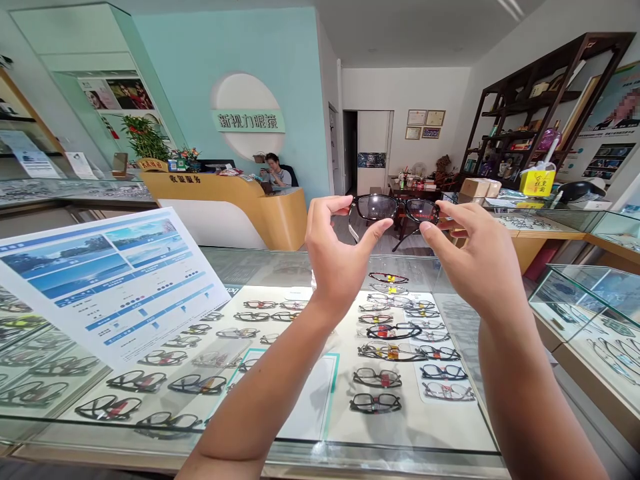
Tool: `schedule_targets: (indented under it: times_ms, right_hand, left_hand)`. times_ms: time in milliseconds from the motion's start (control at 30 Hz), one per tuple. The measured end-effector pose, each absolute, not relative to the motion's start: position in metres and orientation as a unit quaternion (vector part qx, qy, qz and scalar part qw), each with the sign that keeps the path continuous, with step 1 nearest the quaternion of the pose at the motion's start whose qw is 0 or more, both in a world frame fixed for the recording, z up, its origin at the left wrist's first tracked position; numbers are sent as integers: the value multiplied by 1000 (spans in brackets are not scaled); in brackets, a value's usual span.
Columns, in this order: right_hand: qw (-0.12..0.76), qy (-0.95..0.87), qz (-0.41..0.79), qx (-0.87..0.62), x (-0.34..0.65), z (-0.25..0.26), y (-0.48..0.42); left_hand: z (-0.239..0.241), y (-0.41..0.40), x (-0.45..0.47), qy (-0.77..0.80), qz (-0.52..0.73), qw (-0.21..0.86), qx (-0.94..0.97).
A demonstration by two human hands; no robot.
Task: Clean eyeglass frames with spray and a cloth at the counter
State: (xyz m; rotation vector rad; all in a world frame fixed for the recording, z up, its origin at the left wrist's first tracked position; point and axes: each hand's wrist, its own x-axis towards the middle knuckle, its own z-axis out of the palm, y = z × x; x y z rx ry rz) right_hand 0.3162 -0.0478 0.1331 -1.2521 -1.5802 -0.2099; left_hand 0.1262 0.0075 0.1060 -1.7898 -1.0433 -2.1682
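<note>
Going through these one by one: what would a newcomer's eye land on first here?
Probably the dark-lensed glasses, raised near the middle in the grip of the left hand and right hand. Next, the blue-and-white sheet at left and the spectacle frames below the hands. Behind stands a turquoise wall with a round white sign.
</note>
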Motion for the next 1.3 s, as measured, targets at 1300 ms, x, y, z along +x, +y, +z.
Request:
schedule_targets:
  times_ms: [1300]
  right_hand:
    - [524, -648, -92, -545, 314, 127, -38]
  left_hand:
    - [103, 14, 126, -307, -722, 83, -615]
